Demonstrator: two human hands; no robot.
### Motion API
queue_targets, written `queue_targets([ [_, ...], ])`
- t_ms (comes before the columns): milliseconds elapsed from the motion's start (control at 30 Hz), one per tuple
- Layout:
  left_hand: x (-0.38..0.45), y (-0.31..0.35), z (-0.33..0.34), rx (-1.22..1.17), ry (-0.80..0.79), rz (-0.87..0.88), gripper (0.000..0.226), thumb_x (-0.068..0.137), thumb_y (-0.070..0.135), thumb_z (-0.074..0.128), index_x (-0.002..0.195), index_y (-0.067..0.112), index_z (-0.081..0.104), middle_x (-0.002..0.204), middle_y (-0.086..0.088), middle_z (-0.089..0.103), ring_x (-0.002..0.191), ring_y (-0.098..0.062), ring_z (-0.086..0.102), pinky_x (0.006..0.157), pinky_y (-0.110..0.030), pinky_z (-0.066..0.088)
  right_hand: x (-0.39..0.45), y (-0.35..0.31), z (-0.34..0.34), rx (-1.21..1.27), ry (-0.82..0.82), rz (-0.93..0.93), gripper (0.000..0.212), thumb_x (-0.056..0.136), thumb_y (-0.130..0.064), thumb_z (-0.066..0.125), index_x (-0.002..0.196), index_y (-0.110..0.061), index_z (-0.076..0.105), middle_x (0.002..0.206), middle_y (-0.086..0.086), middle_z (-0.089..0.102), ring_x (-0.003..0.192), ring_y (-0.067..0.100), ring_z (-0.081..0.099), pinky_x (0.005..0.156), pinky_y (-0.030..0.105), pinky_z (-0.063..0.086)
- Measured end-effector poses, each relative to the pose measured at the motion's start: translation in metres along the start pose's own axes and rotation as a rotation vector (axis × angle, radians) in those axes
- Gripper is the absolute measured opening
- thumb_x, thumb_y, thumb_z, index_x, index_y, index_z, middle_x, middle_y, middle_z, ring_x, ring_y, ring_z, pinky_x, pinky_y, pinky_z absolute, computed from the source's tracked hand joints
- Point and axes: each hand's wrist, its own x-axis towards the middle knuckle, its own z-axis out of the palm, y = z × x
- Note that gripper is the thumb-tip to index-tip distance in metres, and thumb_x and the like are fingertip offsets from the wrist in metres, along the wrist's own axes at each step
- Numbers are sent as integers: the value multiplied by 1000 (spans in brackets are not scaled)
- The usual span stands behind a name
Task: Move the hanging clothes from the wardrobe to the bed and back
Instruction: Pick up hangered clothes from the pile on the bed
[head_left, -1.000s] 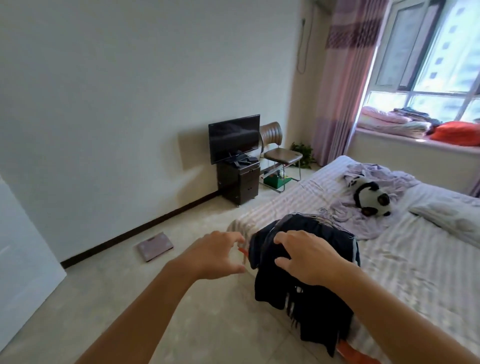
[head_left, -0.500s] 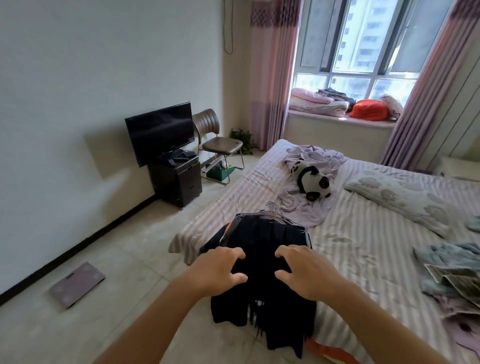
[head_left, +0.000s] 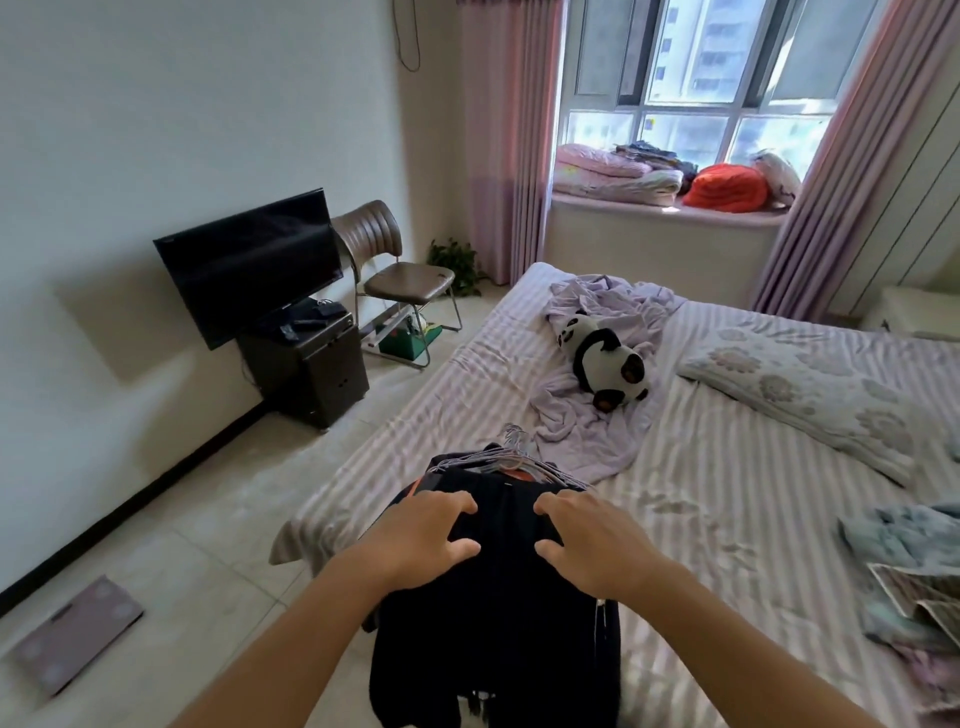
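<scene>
A stack of dark clothes (head_left: 504, 623) on wire hangers (head_left: 511, 454) lies over the near corner of the striped bed (head_left: 727, 493), its lower part hanging off the edge. Both my hands hover at the top of the stack with fingers curved and spread. My left hand (head_left: 426, 530) is on its left side, my right hand (head_left: 587, 535) on its right side, fingertips at the fabric. Neither hand visibly grips anything. The wardrobe is out of view.
A panda toy (head_left: 608, 358) lies on a lilac sheet (head_left: 587, 415) mid-bed, a pillow (head_left: 810, 384) to the right, crumpled fabric (head_left: 909, 540) at the far right. A TV (head_left: 249, 260) on a cabinet (head_left: 306, 369), a chair (head_left: 400, 275) and a floor scale (head_left: 67, 634) stand left.
My view has turned right and closed in on the bed. Both hands have come down onto the top of the clothes stack, my left hand moving in from beside it.
</scene>
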Motion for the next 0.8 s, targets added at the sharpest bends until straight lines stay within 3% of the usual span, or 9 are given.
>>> queue_targets([
  [367,145,-46,1,-18,-113,38,52,92,47,61,140,29,48,138,3,55,126,-16,53,104,-35,42,111,51,31,87,29,191,46,96,-40,54,137,-21,46,137,-4,48,127,18,46,104,34,42],
  [633,230,-103,11,38,-99,76,53,93,48,57,140,25,47,140,5,54,127,-17,52,100,-36,44,176,91,68,168,-85,374,48,96,-37,53,141,-24,43,138,-6,50,126,16,46,100,28,40],
  [700,247,-115,19,39,-104,69,58,93,49,57,144,24,41,142,4,53,128,-18,51,98,-34,44,188,101,81,186,-114,406,49,97,-37,53,143,-25,41,138,-6,49,126,16,46,98,27,39],
  [800,273,-125,37,16,-122,30,82,92,47,60,156,20,16,152,-3,42,136,-23,43,105,-37,41,208,117,100,204,-132,443,51,97,-37,52,144,-25,39,140,-6,47,127,17,45,99,28,39],
])
